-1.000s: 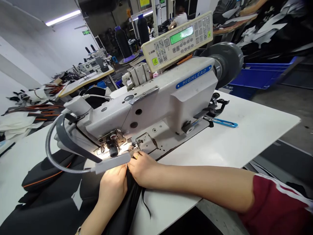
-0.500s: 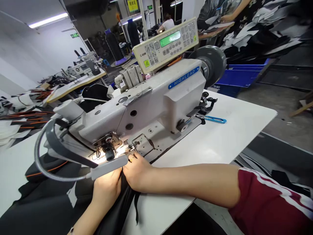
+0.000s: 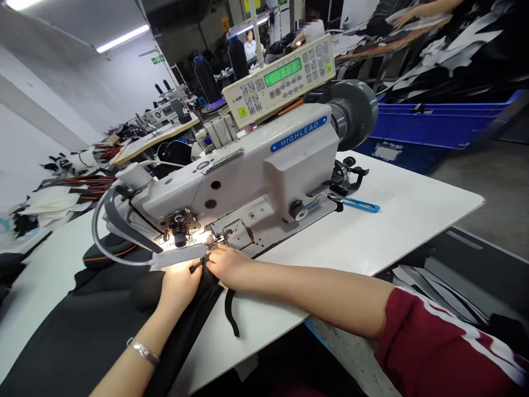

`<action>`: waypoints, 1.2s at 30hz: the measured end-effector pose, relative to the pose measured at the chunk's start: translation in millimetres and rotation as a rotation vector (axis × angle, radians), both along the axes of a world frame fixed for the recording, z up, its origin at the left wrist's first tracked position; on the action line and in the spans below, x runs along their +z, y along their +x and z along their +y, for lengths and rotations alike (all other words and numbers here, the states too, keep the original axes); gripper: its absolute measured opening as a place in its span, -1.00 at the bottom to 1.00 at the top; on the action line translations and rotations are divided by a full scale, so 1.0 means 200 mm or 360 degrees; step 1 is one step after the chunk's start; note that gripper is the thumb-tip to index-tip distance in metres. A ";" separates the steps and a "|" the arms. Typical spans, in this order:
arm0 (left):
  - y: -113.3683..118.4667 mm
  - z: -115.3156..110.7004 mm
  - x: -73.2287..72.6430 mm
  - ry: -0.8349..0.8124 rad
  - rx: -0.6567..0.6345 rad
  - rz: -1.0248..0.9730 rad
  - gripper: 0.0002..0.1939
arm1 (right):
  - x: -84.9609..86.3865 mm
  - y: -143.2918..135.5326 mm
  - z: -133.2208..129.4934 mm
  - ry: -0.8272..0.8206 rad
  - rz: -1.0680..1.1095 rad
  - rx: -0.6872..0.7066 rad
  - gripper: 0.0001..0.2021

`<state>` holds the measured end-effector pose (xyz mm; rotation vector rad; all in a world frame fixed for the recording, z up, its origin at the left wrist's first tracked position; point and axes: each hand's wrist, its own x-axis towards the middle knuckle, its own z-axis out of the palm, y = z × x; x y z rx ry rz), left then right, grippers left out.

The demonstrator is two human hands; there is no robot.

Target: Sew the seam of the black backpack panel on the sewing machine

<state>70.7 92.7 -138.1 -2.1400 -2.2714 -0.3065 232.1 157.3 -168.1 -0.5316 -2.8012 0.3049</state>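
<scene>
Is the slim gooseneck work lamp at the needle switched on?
On: the white gooseneck lamp throws bright light over both hands and black fabric beneath.

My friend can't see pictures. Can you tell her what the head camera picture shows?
Two bare hands, the left hand and the right hand, press black fabric together under the needle end of a white sewing machine on a white table. A small lamp lights the fingers, and blue scissors lie behind the machine.
</scene>
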 end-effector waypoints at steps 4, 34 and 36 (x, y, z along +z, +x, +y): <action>0.07 -0.06 -0.08 0.0261 -0.0111 0.0549 -0.72 | 0.00 0.00 -0.01 -0.0001 0.0001 -0.0024 -0.80; -0.19 0.01 -0.08 0.0689 -0.0925 0.0628 -0.66 | -0.13 -0.11 -0.11 0.0159 0.0261 -0.0213 -0.68; -0.13 -0.01 -0.04 0.0562 -0.0704 0.0791 -0.69 | -0.13 -0.08 -0.10 0.0158 0.0297 -0.0126 -0.70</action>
